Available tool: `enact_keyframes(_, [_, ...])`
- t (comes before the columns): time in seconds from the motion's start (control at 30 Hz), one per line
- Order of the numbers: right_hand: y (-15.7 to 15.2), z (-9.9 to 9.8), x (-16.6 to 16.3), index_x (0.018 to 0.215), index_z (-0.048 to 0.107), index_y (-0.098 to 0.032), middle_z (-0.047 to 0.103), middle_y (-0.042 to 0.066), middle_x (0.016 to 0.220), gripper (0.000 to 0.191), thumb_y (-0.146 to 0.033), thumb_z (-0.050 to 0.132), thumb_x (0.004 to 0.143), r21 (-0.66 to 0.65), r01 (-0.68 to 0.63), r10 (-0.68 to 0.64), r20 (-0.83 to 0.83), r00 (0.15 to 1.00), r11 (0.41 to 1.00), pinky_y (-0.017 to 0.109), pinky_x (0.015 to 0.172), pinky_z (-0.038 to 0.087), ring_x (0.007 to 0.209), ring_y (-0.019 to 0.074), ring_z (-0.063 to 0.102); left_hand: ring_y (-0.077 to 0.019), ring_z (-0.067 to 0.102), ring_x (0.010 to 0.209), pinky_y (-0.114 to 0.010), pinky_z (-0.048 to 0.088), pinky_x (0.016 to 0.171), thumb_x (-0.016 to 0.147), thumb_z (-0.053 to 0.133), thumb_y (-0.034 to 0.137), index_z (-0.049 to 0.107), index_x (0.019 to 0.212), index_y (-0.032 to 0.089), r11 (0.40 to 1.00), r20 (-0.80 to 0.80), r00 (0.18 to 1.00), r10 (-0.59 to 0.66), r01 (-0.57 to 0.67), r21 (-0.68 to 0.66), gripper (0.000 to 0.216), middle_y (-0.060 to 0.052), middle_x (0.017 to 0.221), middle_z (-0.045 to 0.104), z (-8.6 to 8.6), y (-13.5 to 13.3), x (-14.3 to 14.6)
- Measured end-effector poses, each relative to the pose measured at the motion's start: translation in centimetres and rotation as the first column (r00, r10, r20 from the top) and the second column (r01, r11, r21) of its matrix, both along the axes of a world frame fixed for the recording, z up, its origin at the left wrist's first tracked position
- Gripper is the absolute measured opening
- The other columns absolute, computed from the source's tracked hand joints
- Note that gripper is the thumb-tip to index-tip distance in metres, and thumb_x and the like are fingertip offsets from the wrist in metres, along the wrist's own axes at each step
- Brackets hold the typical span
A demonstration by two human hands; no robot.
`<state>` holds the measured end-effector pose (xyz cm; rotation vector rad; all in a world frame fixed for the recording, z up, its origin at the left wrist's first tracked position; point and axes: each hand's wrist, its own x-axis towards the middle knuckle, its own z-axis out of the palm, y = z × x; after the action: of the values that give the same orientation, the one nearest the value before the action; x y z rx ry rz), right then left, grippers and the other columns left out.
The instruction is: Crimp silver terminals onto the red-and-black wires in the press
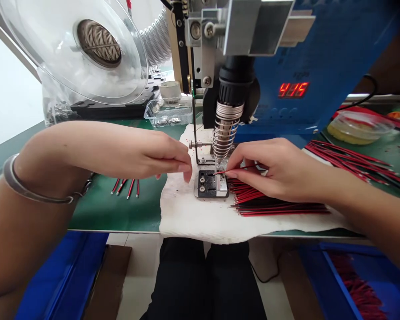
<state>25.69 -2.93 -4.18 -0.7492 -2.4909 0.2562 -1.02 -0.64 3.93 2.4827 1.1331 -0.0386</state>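
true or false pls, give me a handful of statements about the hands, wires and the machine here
1. The right hand pinches a thin red wire at the small grey metal fixture. True.
2. The red digital display on the blue machine reads 300. False: it reads 415.
3. A bundle of red and black wires lies on the white cloth under the right hand. True.
4. The silver metal bangle is on the right wrist. False: it is on the left wrist.
5. The left hand lies flat on the green mat. False: its fingertips are drawn together beside the fixture.
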Motion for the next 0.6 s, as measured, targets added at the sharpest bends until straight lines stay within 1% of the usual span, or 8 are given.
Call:
enact_keyframes(0.03, [-0.1, -0.1, 0.0, 0.095, 0.07, -0.022, 0.077, 0.001, 0.086, 0.012, -0.025, 0.062, 0.103, 0.009, 0.004, -0.004, 0.002, 1.0, 1.0, 0.029, 0.068, 0.05, 0.072, 0.0154, 0.068, -0.016, 0.07, 0.079, -0.021, 0.053, 0.07, 0.094, 0.065, 0.021, 0.081, 0.095, 0.024, 0.999, -0.04, 0.999, -0.017, 0.015, -0.042, 0.016, 0.0, 0.093, 0.079, -0.1, 0.0, -0.3])
enact_keyframes(0.1, [-0.3, -0.2, 0.0, 0.095, 0.07, -0.022, 0.078, 0.001, 0.088, 0.011, -0.024, 0.062, 0.103, 0.028, 0.022, -0.022, -0.01, 1.0, 0.999, 0.029, 0.068, 0.05, 0.073, 0.0159, 0.07, -0.012, 0.067, 0.073, -0.018, 0.049, 0.065, 0.099, 0.052, 0.016, 0.076, 0.106, 0.02, 0.997, -0.14, 0.99, -0.011, 0.001, -0.072, 0.025, -0.001, 0.094, 0.077, -0.4, 0.0, -1.0])
enact_keyframes(0.17, [-0.5, -0.3, -0.1, 0.096, 0.07, -0.022, 0.078, 0.001, 0.087, 0.01, -0.024, 0.063, 0.103, 0.042, 0.048, -0.047, -0.032, 0.998, 0.998, 0.029, 0.066, 0.05, 0.072, 0.0157, 0.069, -0.0091, 0.058, 0.059, -0.018, 0.041, 0.054, 0.098, 0.05, 0.014, 0.072, 0.102, 0.017, 1.0, -0.218, 0.976, 0.017, -0.019, -0.007, 0.023, 0.0, 0.082, 0.072, -0.7, -0.1, -1.6])
enact_keyframes(0.23, [-0.6, -0.3, -0.2, 0.095, 0.07, -0.021, 0.078, 0.001, 0.085, 0.01, -0.023, 0.064, 0.103, 0.044, 0.059, -0.058, -0.038, 0.998, 0.997, 0.029, 0.064, 0.049, 0.07, 0.015, 0.068, -0.0082, 0.048, 0.051, -0.021, 0.033, 0.047, 0.095, 0.054, 0.014, 0.069, 0.092, 0.017, 0.998, -0.251, 0.968, 0.016, 0.002, 0.069, 0.016, 0.002, 0.07, 0.065, -0.9, -0.3, -1.8])
enact_keyframes(0.33, [-0.6, -0.4, -0.2, 0.095, 0.07, -0.02, 0.077, 0.0, 0.083, 0.009, -0.023, 0.065, 0.103, 0.074, 0.046, -0.043, -0.044, 0.998, 0.996, 0.028, 0.061, 0.047, 0.067, 0.0139, 0.066, -0.0079, 0.047, 0.052, -0.021, 0.033, 0.049, 0.093, 0.059, 0.015, 0.068, 0.082, 0.017, 0.995, -0.207, 0.978, -0.001, 0.022, 0.096, 0.015, 0.002, 0.065, 0.064, -1.0, -0.6, -1.5])
enact_keyframes(0.43, [-0.5, -0.4, -0.1, 0.096, 0.07, -0.02, 0.076, 0.0, 0.082, 0.007, -0.02, 0.067, 0.102, 0.111, 0.038, -0.033, -0.05, 0.998, 0.993, 0.028, 0.059, 0.046, 0.064, 0.0133, 0.064, -0.0081, 0.05, 0.052, -0.02, 0.037, 0.052, 0.095, 0.062, 0.02, 0.073, 0.083, 0.018, 0.999, -0.13, 0.991, -0.003, 0.008, 0.032, 0.016, 0.003, 0.065, 0.067, -1.3, -0.5, -1.0])
enact_keyframes(0.53, [-0.4, -0.4, 0.0, 0.096, 0.071, -0.019, 0.076, 0.0, 0.083, 0.007, -0.021, 0.067, 0.102, 0.108, 0.035, -0.03, -0.051, 0.998, 0.993, 0.027, 0.06, 0.046, 0.064, 0.0125, 0.063, -0.0101, 0.054, 0.051, -0.023, 0.039, 0.051, 0.093, 0.07, 0.029, 0.078, 0.086, 0.022, 0.997, -0.042, 0.997, -0.057, 0.055, -0.048, 0.013, 0.004, 0.066, 0.071, -1.8, 0.0, -1.0])
enact_keyframes(0.6, [-0.5, -0.4, 0.1, 0.096, 0.071, -0.02, 0.076, -0.001, 0.084, 0.008, -0.022, 0.067, 0.102, 0.092, 0.044, -0.04, -0.045, 0.998, 0.995, 0.027, 0.059, 0.045, 0.063, 0.0121, 0.062, -0.011, 0.058, 0.054, -0.023, 0.041, 0.052, 0.092, 0.072, 0.033, 0.079, 0.089, 0.023, 0.996, 0.014, 0.998, -0.064, 0.065, -0.069, 0.013, 0.003, 0.071, 0.074, -2.1, 0.3, -1.1])
